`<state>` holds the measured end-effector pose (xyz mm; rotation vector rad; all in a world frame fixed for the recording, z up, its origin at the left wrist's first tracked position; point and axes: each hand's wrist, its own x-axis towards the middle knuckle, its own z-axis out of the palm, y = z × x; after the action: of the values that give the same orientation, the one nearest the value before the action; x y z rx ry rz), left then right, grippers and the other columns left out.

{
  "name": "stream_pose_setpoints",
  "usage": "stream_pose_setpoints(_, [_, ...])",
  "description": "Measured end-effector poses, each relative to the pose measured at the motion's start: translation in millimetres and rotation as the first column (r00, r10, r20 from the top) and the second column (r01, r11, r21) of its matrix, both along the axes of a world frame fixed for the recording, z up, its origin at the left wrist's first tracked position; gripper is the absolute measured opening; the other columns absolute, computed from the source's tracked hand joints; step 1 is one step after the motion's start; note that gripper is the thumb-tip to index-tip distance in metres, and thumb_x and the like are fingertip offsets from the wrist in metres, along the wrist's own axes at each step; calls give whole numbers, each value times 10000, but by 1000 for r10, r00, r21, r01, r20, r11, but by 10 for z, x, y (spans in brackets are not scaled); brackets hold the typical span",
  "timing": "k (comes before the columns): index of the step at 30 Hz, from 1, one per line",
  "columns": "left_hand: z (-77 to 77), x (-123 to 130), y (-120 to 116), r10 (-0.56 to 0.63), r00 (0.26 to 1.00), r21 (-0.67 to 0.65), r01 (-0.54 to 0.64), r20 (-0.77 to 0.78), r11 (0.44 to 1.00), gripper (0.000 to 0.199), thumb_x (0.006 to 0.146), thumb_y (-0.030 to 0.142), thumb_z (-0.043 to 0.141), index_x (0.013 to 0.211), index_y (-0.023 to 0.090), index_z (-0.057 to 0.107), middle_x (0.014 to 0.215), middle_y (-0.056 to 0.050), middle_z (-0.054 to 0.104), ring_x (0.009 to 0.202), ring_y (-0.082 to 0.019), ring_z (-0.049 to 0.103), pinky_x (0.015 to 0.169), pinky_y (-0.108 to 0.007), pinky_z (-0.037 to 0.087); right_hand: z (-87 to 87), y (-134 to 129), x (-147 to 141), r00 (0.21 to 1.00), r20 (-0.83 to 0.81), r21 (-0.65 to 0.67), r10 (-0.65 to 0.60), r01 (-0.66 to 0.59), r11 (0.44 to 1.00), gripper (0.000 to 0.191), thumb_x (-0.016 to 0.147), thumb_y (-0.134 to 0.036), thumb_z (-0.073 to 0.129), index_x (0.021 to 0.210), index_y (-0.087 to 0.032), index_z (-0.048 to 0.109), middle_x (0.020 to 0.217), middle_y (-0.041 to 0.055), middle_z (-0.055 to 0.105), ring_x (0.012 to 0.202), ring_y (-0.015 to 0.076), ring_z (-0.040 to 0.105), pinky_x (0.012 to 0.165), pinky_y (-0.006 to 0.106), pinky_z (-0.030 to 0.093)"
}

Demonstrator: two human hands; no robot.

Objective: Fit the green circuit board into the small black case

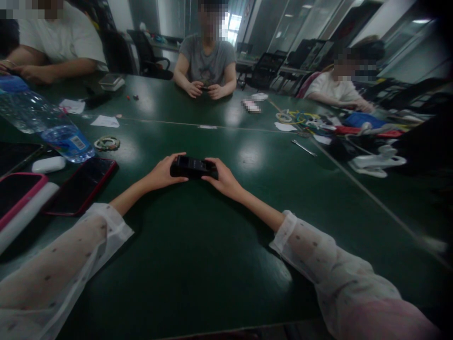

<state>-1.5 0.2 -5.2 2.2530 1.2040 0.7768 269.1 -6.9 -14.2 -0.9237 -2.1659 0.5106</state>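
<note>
Over the middle of the green table (198,245), both my hands hold one small black handheld device (192,166) sideways. A dark screen shows on its left part, with small light markings like keys to the right of it. My left hand (165,173) grips its left end, thumb at the near edge and fingers at the far edge. Its right end sits between the thumb and fingers of my right hand (222,178). The device's exact kind is too small and dim to make out. Its underside is hidden.
Left of me are a red-edged phone (83,186), a white earbud case (48,164), a tilted water bottle (53,123) and a bracelet (107,143). To the right lie a wrench (303,148), cables (297,117) and a white clamp-like object (377,161). Three people sit across the table.
</note>
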Motion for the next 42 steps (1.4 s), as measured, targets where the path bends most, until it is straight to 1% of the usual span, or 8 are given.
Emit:
stream_pose_setpoints(10, [-30, 6, 19, 50, 999, -20, -51, -11, 999, 779, 707, 540, 755, 1335, 186, 461, 1301, -157, 561, 1196, -342, 544, 1002, -523, 437, 29, -27, -9, 999, -40, -25, -19, 18, 1000, 528, 862, -278, 665, 1331, -226, 427, 1298, 126, 553, 1186, 282, 582, 995, 521, 512])
stream_pose_setpoints(18, [-97, -15, 36, 45, 997, -21, -44, 55, 999, 762, 696, 487, 767, 1338, 215, 460, 1293, -145, 579, 1199, -352, 548, 995, -534, 444, 26, -23, -7, 995, -100, -15, -20, 19, 1000, 521, 876, -313, 654, 1335, -228, 423, 1298, 126, 552, 1189, 273, 580, 1007, 499, 511])
stream_pose_setpoints(24, [-68, -7, 38, 13, 1000, -8, -13, 27, 1000, 696, 736, 488, 737, 1323, 215, 480, 1310, -139, 573, 1196, -339, 552, 997, -525, 445, 59, -47, -12, 986, -157, -8, -46, 46, 999, 525, 898, -413, 619, 1344, -237, 404, 1310, 130, 531, 1190, 267, 574, 1009, 474, 521])
stream_pose_setpoints(26, [-46, -6, 34, 1, 1000, 1, -1, 13, 1000, 691, 753, 482, 726, 1341, 224, 470, 1341, -134, 552, 1213, -334, 544, 1005, -518, 441, 68, -60, -8, 978, -185, 9, -94, 98, 995, 526, 912, -445, 588, 1354, -242, 385, 1317, 129, 513, 1215, 264, 553, 1022, 460, 515])
stream_pose_setpoints(28, [-27, -5, 26, -3, 1000, 7, 3, 6, 1000, 707, 763, 468, 720, 1374, 246, 444, 1376, -121, 528, 1235, -329, 534, 1019, -514, 432, 66, -62, 4, 957, -225, 36, -185, 198, 980, 523, 929, -462, 549, 1367, -249, 358, 1328, 127, 488, 1238, 263, 528, 1039, 460, 500])
stream_pose_setpoints(32, [-11, -5, 11, -7, 1000, 4, 7, 7, 1000, 720, 770, 447, 718, 1401, 266, 422, 1393, -107, 517, 1248, -315, 527, 1038, -501, 416, 4, 10, 52, 871, -347, 82, -347, 396, 914, 519, 936, -456, 527, 1367, -263, 312, 1321, 115, 442, 1205, 251, 517, 1042, 477, 475])
stream_pose_setpoints(38, [5, -14, -7, -23, 1000, -3, 23, 5, 1000, 720, 789, 458, 710, 1415, 268, 411, 1400, -105, 508, 1250, -309, 521, 1039, -488, 419, -202, 217, 167, 826, -363, 28, -432, 473, 881, 492, 887, -359, 581, 1302, -259, 336, 1255, 101, 450, 1180, 250, 489, 1031, 503, 445])
stream_pose_setpoints(42, [3, -24, -5, -18, 1000, -16, 18, 2, 1000, 718, 787, 460, 715, 1411, 266, 417, 1384, -107, 518, 1232, -311, 532, 1025, -491, 430, -308, 299, 239, 781, -316, -3, -539, 567, 824, 475, 871, -286, 550, 1282, -249, 315, 1231, 106, 433, 1161, 258, 474, 1018, 542, 426])
